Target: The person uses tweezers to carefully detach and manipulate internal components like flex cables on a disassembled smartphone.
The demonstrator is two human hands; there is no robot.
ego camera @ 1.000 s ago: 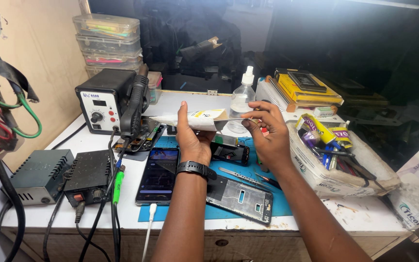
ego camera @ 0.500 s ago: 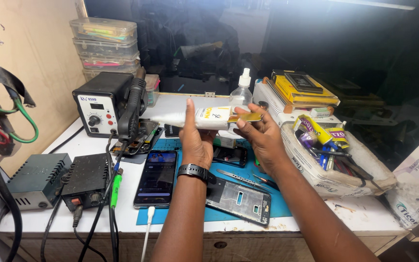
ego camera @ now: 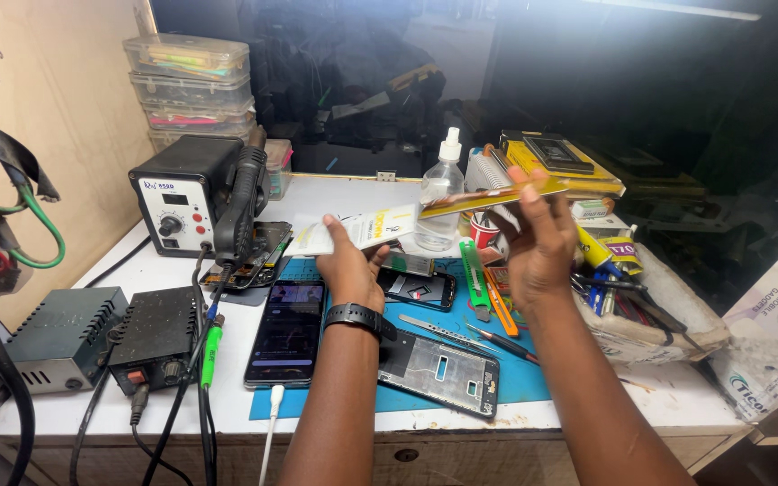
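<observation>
My left hand [ego camera: 350,264] holds a flat white and yellow packet [ego camera: 360,229] up over the blue mat [ego camera: 508,373]. My right hand [ego camera: 539,238] holds a long thin yellow strip or card [ego camera: 497,195], pulled away from the packet to the right. A black watch [ego camera: 359,317] sits on my left wrist. Below the hands lie a dark smartphone [ego camera: 285,330], a small phone [ego camera: 418,289] and a grey phone frame [ego camera: 439,371]. A clear spray bottle [ego camera: 442,190] stands behind the hands.
A hot-air station [ego camera: 185,195] and two dark power boxes [ego camera: 63,337] sit at left with cables. Stacked clear parts boxes [ego camera: 193,88] stand behind. A green cutter [ego camera: 474,277] and tweezers [ego camera: 447,330] lie on the mat. A cluttered tray [ego camera: 647,306] is at right.
My hands have moved apart. The right hand drew the yellow strip out to the right and upward, while the left hand kept the white packet raised.
</observation>
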